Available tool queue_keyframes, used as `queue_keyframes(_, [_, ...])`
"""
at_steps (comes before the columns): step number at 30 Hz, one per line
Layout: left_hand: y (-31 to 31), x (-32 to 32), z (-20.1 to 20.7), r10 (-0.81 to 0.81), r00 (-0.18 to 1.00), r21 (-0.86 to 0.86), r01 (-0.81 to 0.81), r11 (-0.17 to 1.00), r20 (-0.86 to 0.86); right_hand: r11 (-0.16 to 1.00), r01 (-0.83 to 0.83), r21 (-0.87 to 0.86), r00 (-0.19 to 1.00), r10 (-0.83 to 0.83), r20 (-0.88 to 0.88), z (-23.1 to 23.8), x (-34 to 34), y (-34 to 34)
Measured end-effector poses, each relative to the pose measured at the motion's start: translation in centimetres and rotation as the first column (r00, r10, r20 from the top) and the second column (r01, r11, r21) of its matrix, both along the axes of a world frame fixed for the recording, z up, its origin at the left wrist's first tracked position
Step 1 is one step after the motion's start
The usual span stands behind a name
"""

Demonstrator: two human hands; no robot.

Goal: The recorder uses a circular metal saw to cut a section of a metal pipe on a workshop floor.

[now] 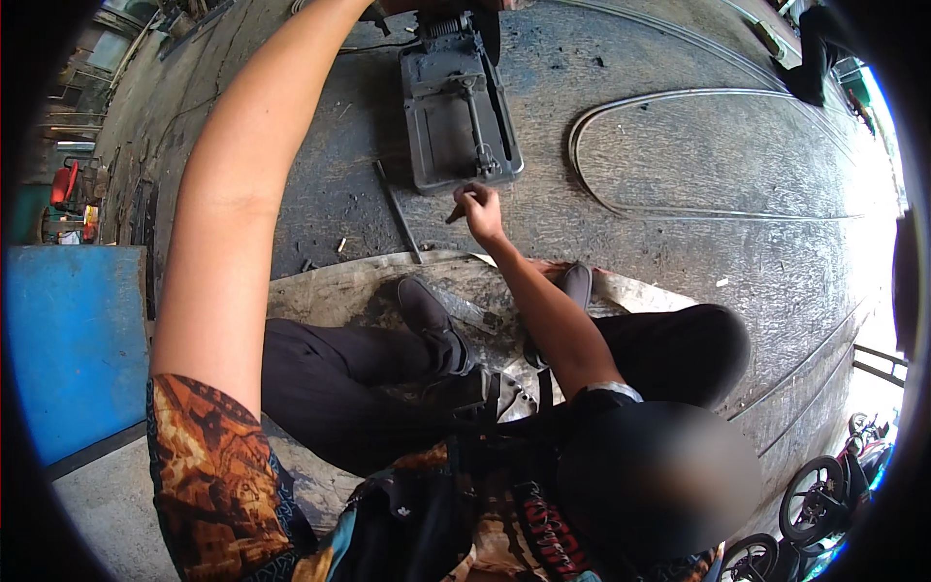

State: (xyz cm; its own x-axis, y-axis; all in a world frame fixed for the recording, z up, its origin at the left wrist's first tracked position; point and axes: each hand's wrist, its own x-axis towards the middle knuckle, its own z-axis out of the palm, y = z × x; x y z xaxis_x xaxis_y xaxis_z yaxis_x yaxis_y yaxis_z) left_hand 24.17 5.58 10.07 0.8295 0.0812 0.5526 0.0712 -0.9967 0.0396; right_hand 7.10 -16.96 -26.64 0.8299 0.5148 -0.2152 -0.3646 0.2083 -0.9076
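In front of me on the floor stands a dark metal chop saw, its base fitted with a clamp screw and a spring at the far end. My left arm stretches far forward past the saw's left side, and its hand lies beyond the picture's top edge. Close to the near edge of the base is my right hand, its fingers closed. A small dark tip juts from the fingers on the left; what it belongs to I cannot make out. A thin metal bar lies on the floor left of that hand.
My shoes and legs rest on a worn pale sheet. Bent metal rods curve over the floor to the right. A blue panel stands at left. Motorcycles are at lower right; another person's dark-clad leg is at far right.
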Motion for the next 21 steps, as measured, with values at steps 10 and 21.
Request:
queue_keyframes(10, [0.8, 2.1, -0.8, -0.077, 0.992, -0.066, 0.084, 0.994, 0.099, 0.695, 0.485, -0.531, 0.809, -0.588, -0.030, -5.7, 6.0, -1.9])
queue_keyframes(21, [1.0, -0.7, 0.3, -0.019, 0.998, 0.012, 0.019, 1.000, 0.061, 0.914, -0.392, -0.100, 0.920, 0.392, -0.022, 3.5, -3.7, 1.4])
